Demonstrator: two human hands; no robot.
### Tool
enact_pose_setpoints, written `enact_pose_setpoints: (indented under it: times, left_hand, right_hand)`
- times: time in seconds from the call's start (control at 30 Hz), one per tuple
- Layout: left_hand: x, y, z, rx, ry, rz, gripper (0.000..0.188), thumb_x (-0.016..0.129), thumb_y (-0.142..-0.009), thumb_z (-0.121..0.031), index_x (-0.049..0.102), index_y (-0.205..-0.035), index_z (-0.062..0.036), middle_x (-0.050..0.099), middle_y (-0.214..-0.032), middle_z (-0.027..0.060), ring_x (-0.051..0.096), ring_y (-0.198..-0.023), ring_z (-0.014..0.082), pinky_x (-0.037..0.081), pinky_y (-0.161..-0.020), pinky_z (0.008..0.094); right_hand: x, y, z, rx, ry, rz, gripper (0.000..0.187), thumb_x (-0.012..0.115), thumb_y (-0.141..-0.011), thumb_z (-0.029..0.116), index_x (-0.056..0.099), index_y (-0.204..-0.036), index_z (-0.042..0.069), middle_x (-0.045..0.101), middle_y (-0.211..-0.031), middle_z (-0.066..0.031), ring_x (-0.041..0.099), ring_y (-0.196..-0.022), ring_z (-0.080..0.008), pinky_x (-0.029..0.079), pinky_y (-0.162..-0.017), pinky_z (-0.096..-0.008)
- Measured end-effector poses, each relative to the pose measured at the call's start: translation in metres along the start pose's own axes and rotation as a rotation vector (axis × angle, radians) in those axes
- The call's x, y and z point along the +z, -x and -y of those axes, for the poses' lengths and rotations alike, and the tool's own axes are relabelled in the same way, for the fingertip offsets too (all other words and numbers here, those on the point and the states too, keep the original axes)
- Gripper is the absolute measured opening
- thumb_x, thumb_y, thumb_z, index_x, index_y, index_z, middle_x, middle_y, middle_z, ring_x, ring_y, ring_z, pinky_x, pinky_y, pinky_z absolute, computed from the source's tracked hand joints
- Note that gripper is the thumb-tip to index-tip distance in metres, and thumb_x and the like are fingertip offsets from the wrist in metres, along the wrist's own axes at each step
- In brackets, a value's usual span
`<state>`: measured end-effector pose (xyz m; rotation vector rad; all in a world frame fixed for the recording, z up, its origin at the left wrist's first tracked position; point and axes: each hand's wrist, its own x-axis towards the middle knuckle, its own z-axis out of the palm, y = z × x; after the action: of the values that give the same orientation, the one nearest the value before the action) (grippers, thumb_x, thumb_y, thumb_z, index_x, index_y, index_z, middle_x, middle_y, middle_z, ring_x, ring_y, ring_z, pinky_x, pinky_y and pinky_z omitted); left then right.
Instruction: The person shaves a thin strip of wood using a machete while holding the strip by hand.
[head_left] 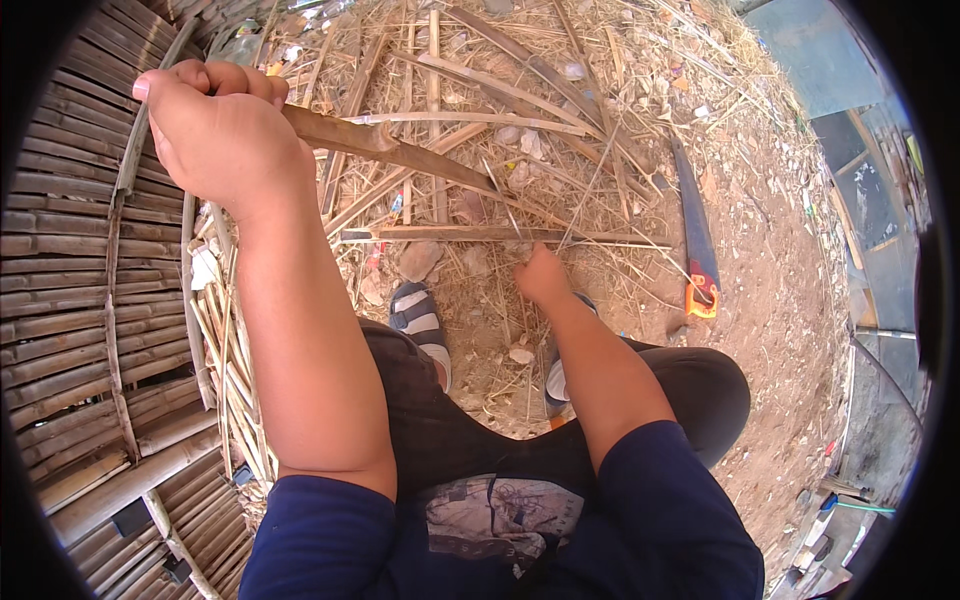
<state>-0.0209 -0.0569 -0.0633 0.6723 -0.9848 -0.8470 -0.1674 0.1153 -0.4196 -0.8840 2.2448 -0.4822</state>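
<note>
My left hand [228,130] is raised at the upper left, fingers wrapped around one end of a long brown bamboo strip [400,153]. The strip slants down to the right, toward my right hand. Closed low in front of my feet, my right hand [545,275] grips what looks like a knife, its thin, pale blade [503,198] rising from the fist across the strip; the handle is hidden in my fingers. Just beyond my right hand, another bamboo piece [440,234] lies crosswise on the ground, close to the blade's lower end.
To the right lies a handsaw [697,220] with an orange and black handle. Several bamboo strips [435,90] are scattered over straw and dirt ahead. A slatted bamboo wall [70,270] stands at left, beside a bundle of thin sticks [225,345]. Grey panels [815,55] border the right.
</note>
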Motion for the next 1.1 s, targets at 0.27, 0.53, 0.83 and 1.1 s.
enact_pose_setpoints:
  times: [0.27, 0.53, 0.83, 1.1]
  left_hand:
    - [0.016, 0.009, 0.000, 0.015, 0.033, 0.088, 0.035, 0.035, -0.109, -0.032, 0.037, -0.082, -0.0108, 0.032, -0.061, 0.0002, 0.029, -0.055, 0.0138, 0.040, -0.062, 0.0346]
    - [0.027, 0.013, -0.001, 0.050, 0.000, 0.088, 0.033, 0.037, -0.108, -0.030, 0.041, -0.084, -0.0080, 0.036, -0.065, 0.0019, 0.034, -0.058, 0.0156, 0.041, -0.062, 0.0350]
    - [0.032, 0.008, 0.006, 0.034, -0.004, 0.062, 0.029, 0.036, -0.106, -0.027, 0.041, -0.086, -0.0073, 0.037, -0.065, 0.0034, 0.036, -0.058, 0.0167, 0.040, -0.061, 0.0352]
    - [0.021, -0.004, 0.008, 0.049, -0.004, 0.028, 0.027, 0.035, -0.107, -0.025, 0.039, -0.087, -0.0074, 0.036, -0.064, 0.0027, 0.035, -0.057, 0.0161, 0.036, -0.058, 0.0348]
  right_hand:
    - [-0.041, -0.008, 0.006, 0.211, -0.642, 0.256, 0.032, 0.068, -0.084, 0.015, 0.063, -0.111, -0.002, 0.068, -0.084, -0.0174, 0.065, -0.064, -0.0265, 0.051, -0.056, -0.0392]
    - [-0.069, 0.001, 0.031, 0.244, -0.807, 0.286, 0.012, 0.066, -0.089, 0.012, 0.059, -0.088, 0.003, 0.054, -0.064, -0.0029, 0.051, -0.051, -0.0153, 0.043, -0.045, -0.0319]
    - [-0.081, -0.003, 0.047, 0.065, -0.376, 0.042, 0.040, 0.070, -0.090, 0.027, 0.063, -0.115, -0.004, 0.070, -0.089, -0.0184, 0.068, -0.078, -0.0291, 0.054, -0.072, -0.0414]
    - [-0.112, 0.020, 0.101, -0.366, -0.528, -0.478, 0.043, 0.072, -0.090, 0.027, 0.060, -0.121, 0.000, 0.071, -0.089, -0.0182, 0.070, -0.083, -0.0336, 0.053, -0.079, -0.0423]
